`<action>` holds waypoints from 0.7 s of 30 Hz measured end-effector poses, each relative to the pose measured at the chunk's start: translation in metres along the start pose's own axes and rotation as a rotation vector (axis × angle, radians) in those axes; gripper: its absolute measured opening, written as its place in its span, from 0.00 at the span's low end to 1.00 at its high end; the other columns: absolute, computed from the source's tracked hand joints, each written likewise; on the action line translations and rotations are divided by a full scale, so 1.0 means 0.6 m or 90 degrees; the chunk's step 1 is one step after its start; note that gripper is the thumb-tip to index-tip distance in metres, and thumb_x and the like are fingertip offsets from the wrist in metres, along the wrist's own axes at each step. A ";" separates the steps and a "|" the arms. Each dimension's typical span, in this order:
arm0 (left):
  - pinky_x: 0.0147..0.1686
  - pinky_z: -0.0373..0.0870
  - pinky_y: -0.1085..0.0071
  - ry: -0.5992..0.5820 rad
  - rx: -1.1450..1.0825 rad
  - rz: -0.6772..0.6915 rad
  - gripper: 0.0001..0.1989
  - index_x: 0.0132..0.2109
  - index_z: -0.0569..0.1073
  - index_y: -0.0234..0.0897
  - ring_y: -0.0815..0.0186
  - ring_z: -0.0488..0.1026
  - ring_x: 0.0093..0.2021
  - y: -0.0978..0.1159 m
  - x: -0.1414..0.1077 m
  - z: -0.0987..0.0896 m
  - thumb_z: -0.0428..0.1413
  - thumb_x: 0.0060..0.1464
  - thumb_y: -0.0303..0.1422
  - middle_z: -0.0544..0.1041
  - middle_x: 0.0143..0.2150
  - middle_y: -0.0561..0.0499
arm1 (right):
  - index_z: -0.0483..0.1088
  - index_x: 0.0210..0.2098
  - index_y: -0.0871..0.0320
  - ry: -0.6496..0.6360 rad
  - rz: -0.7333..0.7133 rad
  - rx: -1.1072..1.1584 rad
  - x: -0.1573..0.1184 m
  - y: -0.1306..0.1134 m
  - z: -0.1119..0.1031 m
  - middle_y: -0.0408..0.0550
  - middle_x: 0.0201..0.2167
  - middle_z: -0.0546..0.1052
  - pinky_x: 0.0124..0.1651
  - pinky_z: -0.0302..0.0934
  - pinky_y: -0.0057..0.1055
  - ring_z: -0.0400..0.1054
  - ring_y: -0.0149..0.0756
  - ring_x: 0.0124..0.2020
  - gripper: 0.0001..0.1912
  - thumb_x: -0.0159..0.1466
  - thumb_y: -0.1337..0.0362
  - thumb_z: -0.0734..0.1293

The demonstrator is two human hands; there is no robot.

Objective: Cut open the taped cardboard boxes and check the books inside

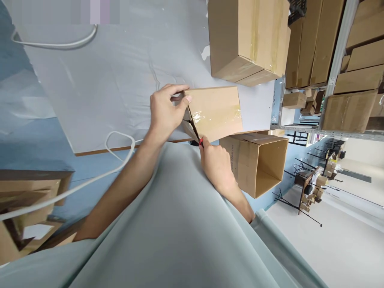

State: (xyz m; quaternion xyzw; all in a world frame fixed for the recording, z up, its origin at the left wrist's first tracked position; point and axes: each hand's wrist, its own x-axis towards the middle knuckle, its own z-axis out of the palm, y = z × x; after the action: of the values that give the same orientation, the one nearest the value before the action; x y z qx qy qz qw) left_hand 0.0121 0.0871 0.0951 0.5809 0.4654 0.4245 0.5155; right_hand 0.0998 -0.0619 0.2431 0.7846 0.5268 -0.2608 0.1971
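One white cable [63,46] curves across the upper left of the frame. At centre, the left hand [166,108] pinches the left edge of a taped cardboard box [217,108] on the grey table [114,92]. The right hand [217,164] grips a red tool [201,141], type unclear, near the box's lower left corner. Upper right: large taped carton [249,40]. Below it, right of centre: open carton [246,162].

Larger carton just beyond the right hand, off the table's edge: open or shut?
Open. Past the right hand, the carton has an uncovered mouth, and its inner walls show.
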 end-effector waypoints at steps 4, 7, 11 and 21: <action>0.63 0.84 0.50 -0.004 0.013 0.003 0.20 0.62 0.84 0.38 0.53 0.84 0.58 0.003 0.000 -0.010 0.65 0.67 0.38 0.87 0.60 0.48 | 0.73 0.74 0.50 0.048 -0.042 0.069 -0.002 0.055 -0.021 0.53 0.39 0.89 0.43 0.73 0.38 0.85 0.52 0.38 0.23 0.84 0.58 0.60; 0.70 0.78 0.43 0.044 0.090 0.027 0.23 0.65 0.83 0.41 0.47 0.81 0.65 0.026 -0.001 -0.004 0.65 0.64 0.33 0.86 0.64 0.49 | 0.72 0.75 0.50 0.155 -0.024 0.150 0.014 0.128 -0.035 0.52 0.42 0.90 0.43 0.72 0.36 0.86 0.51 0.39 0.26 0.85 0.55 0.57; 0.82 0.62 0.40 0.068 0.185 0.145 0.26 0.67 0.82 0.47 0.43 0.71 0.77 0.083 -0.007 0.060 0.65 0.63 0.28 0.79 0.73 0.49 | 0.73 0.75 0.52 0.270 0.033 0.180 0.064 0.226 -0.040 0.55 0.46 0.91 0.44 0.72 0.37 0.86 0.53 0.42 0.28 0.85 0.54 0.55; 0.86 0.49 0.36 -0.092 0.365 0.142 0.16 0.63 0.80 0.46 0.46 0.62 0.84 0.085 -0.021 0.238 0.54 0.77 0.40 0.77 0.75 0.46 | 0.73 0.76 0.50 0.212 -0.098 0.257 0.172 0.307 -0.053 0.52 0.49 0.90 0.48 0.73 0.36 0.86 0.49 0.45 0.25 0.85 0.57 0.58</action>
State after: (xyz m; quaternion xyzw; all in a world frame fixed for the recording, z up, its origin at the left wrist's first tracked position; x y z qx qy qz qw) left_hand 0.1536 0.0436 0.1303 0.7787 0.4615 0.2877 0.3129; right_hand 0.3092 -0.0364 0.2107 0.7979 0.5472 -0.2421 -0.0726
